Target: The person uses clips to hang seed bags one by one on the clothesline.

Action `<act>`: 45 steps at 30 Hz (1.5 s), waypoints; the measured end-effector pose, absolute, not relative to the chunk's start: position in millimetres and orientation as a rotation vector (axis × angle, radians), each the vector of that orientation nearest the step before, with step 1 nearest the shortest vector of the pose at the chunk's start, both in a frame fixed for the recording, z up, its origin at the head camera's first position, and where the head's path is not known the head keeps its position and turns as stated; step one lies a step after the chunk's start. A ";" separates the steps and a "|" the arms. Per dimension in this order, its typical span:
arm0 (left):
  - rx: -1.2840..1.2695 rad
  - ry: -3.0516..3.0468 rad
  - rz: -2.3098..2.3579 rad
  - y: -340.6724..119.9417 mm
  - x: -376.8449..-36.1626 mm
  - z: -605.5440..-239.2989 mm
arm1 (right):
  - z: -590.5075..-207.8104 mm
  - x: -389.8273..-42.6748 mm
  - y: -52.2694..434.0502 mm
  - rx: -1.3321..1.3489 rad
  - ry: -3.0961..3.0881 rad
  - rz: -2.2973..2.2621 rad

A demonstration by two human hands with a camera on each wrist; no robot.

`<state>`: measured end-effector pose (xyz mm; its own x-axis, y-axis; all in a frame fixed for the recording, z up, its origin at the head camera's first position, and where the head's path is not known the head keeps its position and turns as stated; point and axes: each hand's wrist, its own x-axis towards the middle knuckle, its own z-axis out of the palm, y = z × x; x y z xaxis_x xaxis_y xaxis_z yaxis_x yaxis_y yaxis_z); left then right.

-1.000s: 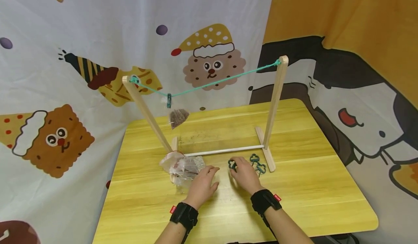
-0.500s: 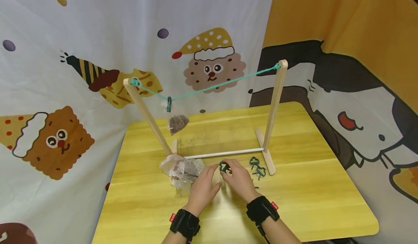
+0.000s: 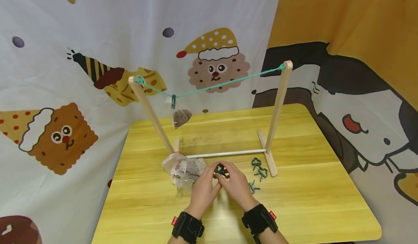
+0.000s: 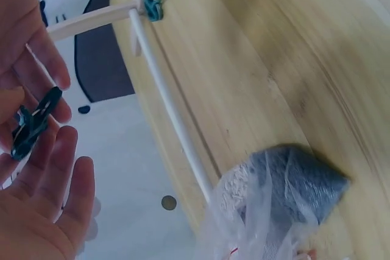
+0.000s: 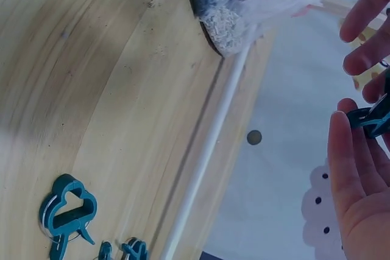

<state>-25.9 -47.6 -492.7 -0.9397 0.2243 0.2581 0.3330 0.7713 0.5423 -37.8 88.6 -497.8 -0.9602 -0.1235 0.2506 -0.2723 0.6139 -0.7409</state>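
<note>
**Both hands meet on a green clip**

From the head view, my left hand [image 3: 204,187] and right hand [image 3: 237,186] come together above the tabletop [image 3: 310,200], pinching one green clip [image 3: 219,170] between the fingertips. A pile of plastic bags [image 3: 183,169] lies just left of them, spare clips [image 3: 259,169] to the right, beside the wooden rack [image 3: 277,109].

At my left wrist, the clip [image 4: 33,123] sits between the fingers of both hands; the bags [image 4: 286,193] rest below the rack's rail.

At my right wrist, the clip [image 5: 372,117] shows at my fingertips, a loose clip [image 5: 66,211] lies on the wood.
</note>
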 end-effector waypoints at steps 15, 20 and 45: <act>-0.248 -2.686 -1.122 -32.5 -31.3 -483.1 | -492.2 -33.3 90.9 0.212 -2.537 1.408; -0.136 -2.645 -1.270 -28.6 -32.5 -483.9 | -493.1 -32.6 91.3 0.153 -2.492 1.518; -0.084 -2.305 -1.692 -19.0 -27.2 -483.1 | -541.2 -40.5 110.0 0.217 -1.982 2.585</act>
